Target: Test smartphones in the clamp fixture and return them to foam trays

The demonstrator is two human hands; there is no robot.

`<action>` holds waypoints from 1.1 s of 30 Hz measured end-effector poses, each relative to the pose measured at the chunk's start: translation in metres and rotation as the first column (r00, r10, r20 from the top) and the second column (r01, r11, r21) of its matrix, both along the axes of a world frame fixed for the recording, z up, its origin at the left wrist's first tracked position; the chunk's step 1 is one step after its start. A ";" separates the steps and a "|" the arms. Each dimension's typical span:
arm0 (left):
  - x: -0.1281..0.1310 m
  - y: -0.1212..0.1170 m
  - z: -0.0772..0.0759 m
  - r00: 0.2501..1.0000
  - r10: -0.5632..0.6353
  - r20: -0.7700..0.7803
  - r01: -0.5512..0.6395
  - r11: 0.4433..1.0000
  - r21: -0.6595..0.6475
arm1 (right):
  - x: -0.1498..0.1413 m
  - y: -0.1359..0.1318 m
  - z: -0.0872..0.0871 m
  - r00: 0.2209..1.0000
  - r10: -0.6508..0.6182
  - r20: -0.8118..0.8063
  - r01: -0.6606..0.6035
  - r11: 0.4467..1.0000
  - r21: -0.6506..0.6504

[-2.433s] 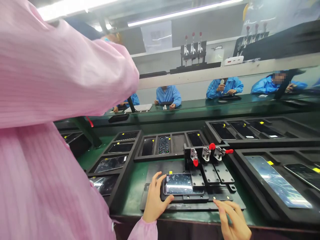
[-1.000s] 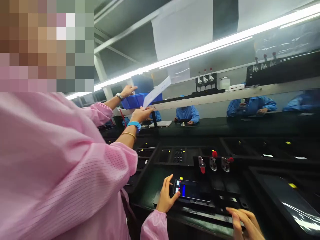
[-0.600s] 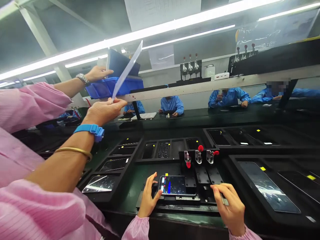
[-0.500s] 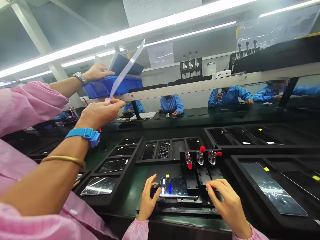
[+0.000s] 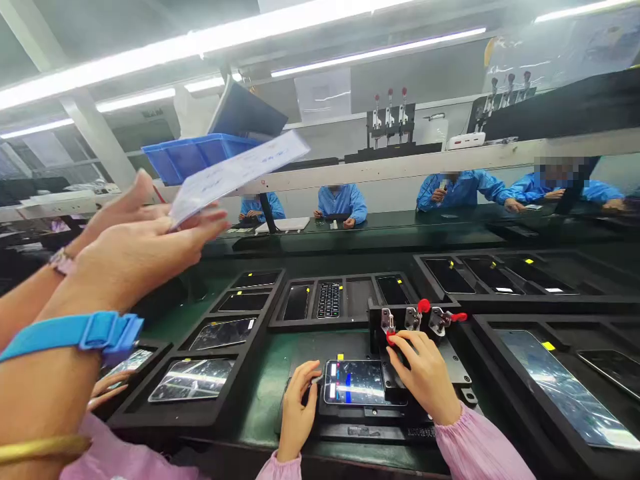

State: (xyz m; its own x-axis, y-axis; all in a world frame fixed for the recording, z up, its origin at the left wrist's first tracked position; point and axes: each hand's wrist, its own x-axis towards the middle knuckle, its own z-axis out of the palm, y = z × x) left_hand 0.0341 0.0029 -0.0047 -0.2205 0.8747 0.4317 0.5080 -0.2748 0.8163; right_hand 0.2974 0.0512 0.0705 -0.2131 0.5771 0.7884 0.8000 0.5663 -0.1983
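Between left hand [image 5: 296, 413], right hand [image 5: 425, 375], smartphone [image 5: 365, 383] (screen lit), fingers [image 5: 311, 375] alongside

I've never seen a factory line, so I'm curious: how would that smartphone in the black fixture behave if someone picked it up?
The smartphone would probably feel stiff, since it lies flat and shows no bending. Its glossy glass front reflects the ceiling lights, so it is likely slippery. It may also be fragile, because that glass looks bare where it sits in the black fixture.
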 end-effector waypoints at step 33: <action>0.004 -0.004 0.007 0.999 -0.035 -0.014 0.035 0.998 -0.053 | 0.000 0.000 -0.001 0.992 -0.110 0.069 0.107 0.993 0.040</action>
